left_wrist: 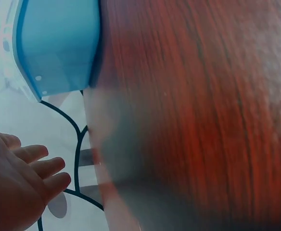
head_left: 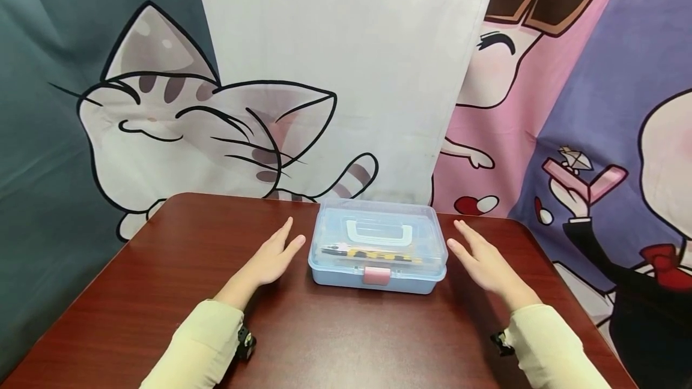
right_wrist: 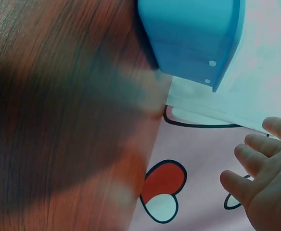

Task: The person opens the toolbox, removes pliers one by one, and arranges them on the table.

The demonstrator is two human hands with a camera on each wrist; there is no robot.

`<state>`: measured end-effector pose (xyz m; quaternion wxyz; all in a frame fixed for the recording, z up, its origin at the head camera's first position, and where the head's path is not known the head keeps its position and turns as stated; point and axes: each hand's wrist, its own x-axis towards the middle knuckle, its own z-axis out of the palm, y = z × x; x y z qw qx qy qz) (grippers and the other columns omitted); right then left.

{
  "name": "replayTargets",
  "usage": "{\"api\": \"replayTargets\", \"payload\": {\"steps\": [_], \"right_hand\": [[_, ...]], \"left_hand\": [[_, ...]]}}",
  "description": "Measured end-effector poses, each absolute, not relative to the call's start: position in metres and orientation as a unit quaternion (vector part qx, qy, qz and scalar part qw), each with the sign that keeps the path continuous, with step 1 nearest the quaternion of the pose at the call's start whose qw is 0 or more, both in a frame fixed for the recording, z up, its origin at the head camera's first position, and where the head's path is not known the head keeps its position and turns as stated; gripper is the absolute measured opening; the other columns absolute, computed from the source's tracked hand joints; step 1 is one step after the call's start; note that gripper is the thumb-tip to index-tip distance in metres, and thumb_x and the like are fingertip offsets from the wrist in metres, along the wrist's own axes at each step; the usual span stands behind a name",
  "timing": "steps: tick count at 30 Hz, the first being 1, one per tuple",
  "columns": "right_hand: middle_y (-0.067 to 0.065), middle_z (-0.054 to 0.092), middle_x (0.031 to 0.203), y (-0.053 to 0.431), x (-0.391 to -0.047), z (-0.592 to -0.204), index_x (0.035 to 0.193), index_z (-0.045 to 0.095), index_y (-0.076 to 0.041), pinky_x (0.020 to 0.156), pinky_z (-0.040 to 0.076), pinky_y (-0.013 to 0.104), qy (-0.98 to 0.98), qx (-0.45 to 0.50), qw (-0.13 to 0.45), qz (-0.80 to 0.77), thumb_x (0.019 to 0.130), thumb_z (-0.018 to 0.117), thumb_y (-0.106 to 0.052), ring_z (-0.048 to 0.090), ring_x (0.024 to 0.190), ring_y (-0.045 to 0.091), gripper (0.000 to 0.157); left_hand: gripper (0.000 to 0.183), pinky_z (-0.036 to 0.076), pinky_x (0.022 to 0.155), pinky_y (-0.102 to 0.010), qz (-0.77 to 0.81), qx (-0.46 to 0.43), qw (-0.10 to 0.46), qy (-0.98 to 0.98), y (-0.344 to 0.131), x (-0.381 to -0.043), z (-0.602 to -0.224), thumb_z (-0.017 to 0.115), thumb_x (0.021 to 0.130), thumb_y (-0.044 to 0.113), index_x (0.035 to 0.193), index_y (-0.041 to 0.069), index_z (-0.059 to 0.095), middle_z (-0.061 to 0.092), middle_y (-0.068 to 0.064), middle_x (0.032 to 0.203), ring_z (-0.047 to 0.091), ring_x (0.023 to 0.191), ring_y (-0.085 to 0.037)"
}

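Observation:
A light blue plastic storage box [head_left: 346, 280] with a clear lid [head_left: 330, 221], a white handle and a pink latch [head_left: 376, 275] stands toward the back of the table. Its lid is down. Through the lid show a yellow-and-black patterned item and a dark-tipped, pen-like one. My left hand [head_left: 274, 260] is held beside the box's left side, fingers straight, apart from it. On the other side my right hand [head_left: 483, 262] mirrors it, fingers extended and holding nothing. Both wrist views show the box's blue end walls [left_wrist: 58, 43] [right_wrist: 191, 38] with the fingers spread nearby.
The dark red wooden table [head_left: 346, 341] has rounded back corners, and the box sits near its back edge. Behind it hangs a cloth backdrop [head_left: 346, 35] printed with a cartoon cat and figures. Dark straps [head_left: 245, 343] are on both wrists, at the pale sleeves.

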<state>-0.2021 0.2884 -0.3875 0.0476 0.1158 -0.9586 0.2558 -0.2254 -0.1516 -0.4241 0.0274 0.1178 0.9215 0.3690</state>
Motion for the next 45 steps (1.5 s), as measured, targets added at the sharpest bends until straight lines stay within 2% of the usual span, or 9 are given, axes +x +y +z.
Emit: {"api": "replayTargets", "payload": {"steps": [11, 25, 26, 29, 32, 36, 38, 45], "right_hand": [[0.022, 0.030, 0.151, 0.284, -0.202, -0.388, 0.148, 0.029, -0.004, 0.110, 0.024, 0.061, -0.958, 0.117, 0.046, 0.258, 0.098, 0.042, -0.047, 0.028, 0.138, 0.042, 0.067], [0.021, 0.033, 0.151, 0.279, -0.202, -0.386, 0.147, 0.031, -0.004, 0.110, 0.026, 0.060, -0.955, 0.127, 0.054, 0.262, 0.098, 0.043, -0.044, 0.031, 0.137, 0.040, 0.064], [0.021, 0.033, 0.150, 0.278, -0.201, -0.386, 0.147, 0.032, -0.004, 0.110, 0.026, 0.060, -0.955, 0.127, 0.054, 0.263, 0.098, 0.043, -0.044, 0.031, 0.137, 0.040, 0.064], [0.021, 0.033, 0.150, 0.277, -0.201, -0.386, 0.147, 0.032, -0.004, 0.110, 0.026, 0.060, -0.954, 0.126, 0.052, 0.266, 0.099, 0.042, -0.044, 0.031, 0.137, 0.041, 0.064], [0.020, 0.034, 0.150, 0.276, -0.200, -0.384, 0.147, 0.031, -0.005, 0.109, 0.026, 0.061, -0.953, 0.122, 0.049, 0.271, 0.099, 0.041, -0.045, 0.031, 0.137, 0.041, 0.064], [0.021, 0.035, 0.149, 0.274, -0.199, -0.381, 0.147, 0.032, -0.006, 0.109, 0.027, 0.061, -0.952, 0.120, 0.050, 0.278, 0.099, 0.041, -0.045, 0.032, 0.136, 0.041, 0.063], [0.021, 0.036, 0.148, 0.273, -0.199, -0.380, 0.147, 0.033, -0.006, 0.109, 0.027, 0.061, -0.950, 0.124, 0.054, 0.280, 0.099, 0.041, -0.044, 0.033, 0.135, 0.041, 0.062], [0.020, 0.038, 0.148, 0.268, -0.197, -0.378, 0.147, 0.033, -0.007, 0.108, 0.029, 0.061, -0.949, 0.129, 0.052, 0.283, 0.099, 0.042, -0.043, 0.035, 0.135, 0.040, 0.061]], "left_hand": [[0.071, 0.017, 0.117, -0.054, 0.403, 0.110, 0.047, 0.907, -0.141, -0.225, -0.419, 0.030, 0.099, 0.053, 0.152, 0.009, 0.014, 0.020, -0.015, 0.157, 0.019, 0.143, -0.035], [0.069, 0.016, 0.119, -0.049, 0.477, 0.084, 0.066, 0.872, -0.124, -0.228, -0.408, 0.027, 0.099, 0.055, 0.151, 0.010, 0.023, 0.025, -0.009, 0.156, 0.020, 0.145, -0.027], [0.069, 0.017, 0.119, -0.048, 0.481, 0.084, 0.066, 0.870, -0.123, -0.228, -0.407, 0.027, 0.099, 0.055, 0.151, 0.009, 0.024, 0.026, -0.009, 0.156, 0.023, 0.144, -0.027], [0.069, 0.023, 0.117, -0.048, 0.490, 0.077, 0.067, 0.866, -0.120, -0.229, -0.405, 0.030, 0.099, 0.053, 0.150, 0.007, 0.025, 0.030, -0.011, 0.154, 0.037, 0.137, -0.030], [0.072, 0.030, 0.114, -0.048, 0.505, 0.067, 0.076, 0.857, -0.117, -0.231, -0.403, 0.036, 0.097, 0.054, 0.149, 0.006, 0.026, 0.034, -0.015, 0.151, 0.044, 0.132, -0.031], [0.076, 0.041, 0.106, -0.047, 0.546, 0.041, 0.108, 0.830, -0.111, -0.236, -0.401, 0.048, 0.094, 0.051, 0.149, 0.003, 0.025, 0.036, -0.019, 0.149, 0.041, 0.134, -0.030], [0.076, 0.046, 0.101, -0.045, 0.570, 0.023, 0.123, 0.812, -0.109, -0.238, -0.400, 0.053, 0.093, 0.047, 0.148, 0.003, 0.027, 0.037, -0.019, 0.148, 0.045, 0.130, -0.031], [0.066, 0.054, 0.089, -0.040, 0.626, -0.041, 0.163, 0.762, -0.106, -0.244, -0.393, 0.065, 0.087, 0.038, 0.140, 0.004, 0.043, 0.051, -0.016, 0.136, 0.056, 0.115, -0.027]]}}
